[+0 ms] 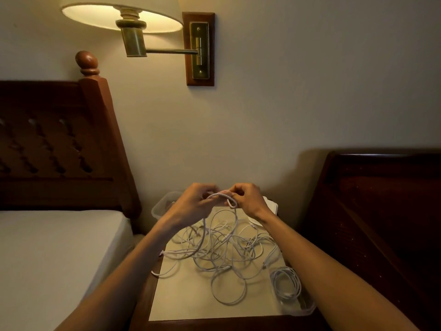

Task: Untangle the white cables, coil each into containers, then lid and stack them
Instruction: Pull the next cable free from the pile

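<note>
White cables (222, 244): tangled heap on nightstand (191, 302), one strand lifted above it, pinched between curled fingers of left hand (194, 204) and right hand (248, 200). Coiled cable in clear container (290, 297) at right front; second container (164, 206) behind left wrist. Surround: bed (52, 247), headboard (55, 149), lit wall lamp (133, 27). No legible writing.
</note>
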A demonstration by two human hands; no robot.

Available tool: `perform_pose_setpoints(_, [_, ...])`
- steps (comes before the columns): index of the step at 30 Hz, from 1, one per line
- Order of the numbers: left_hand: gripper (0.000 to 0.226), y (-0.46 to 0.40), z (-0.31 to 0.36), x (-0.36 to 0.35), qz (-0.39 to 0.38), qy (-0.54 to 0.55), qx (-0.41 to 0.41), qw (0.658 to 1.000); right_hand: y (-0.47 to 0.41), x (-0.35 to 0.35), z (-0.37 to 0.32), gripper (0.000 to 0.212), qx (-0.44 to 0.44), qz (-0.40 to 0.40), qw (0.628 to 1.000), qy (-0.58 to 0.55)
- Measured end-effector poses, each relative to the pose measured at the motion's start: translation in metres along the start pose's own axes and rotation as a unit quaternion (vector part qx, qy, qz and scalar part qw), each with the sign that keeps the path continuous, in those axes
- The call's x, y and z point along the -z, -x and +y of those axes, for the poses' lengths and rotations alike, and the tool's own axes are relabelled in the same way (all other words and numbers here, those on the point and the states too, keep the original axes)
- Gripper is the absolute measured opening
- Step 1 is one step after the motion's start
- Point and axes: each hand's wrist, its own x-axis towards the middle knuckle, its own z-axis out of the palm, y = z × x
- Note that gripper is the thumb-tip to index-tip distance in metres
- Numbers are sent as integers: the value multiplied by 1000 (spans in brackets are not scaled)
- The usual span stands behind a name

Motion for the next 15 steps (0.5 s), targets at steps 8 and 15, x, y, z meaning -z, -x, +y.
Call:
perform_pose_setpoints(8, [36, -3, 6, 26, 146, 263, -53, 952, 11, 1, 8, 22, -127, -52, 983, -124])
perform_pose_setpoints(15, [20, 11, -68, 50, 60, -98, 147, 982, 1, 18, -8, 23, -168, -11, 935, -313])
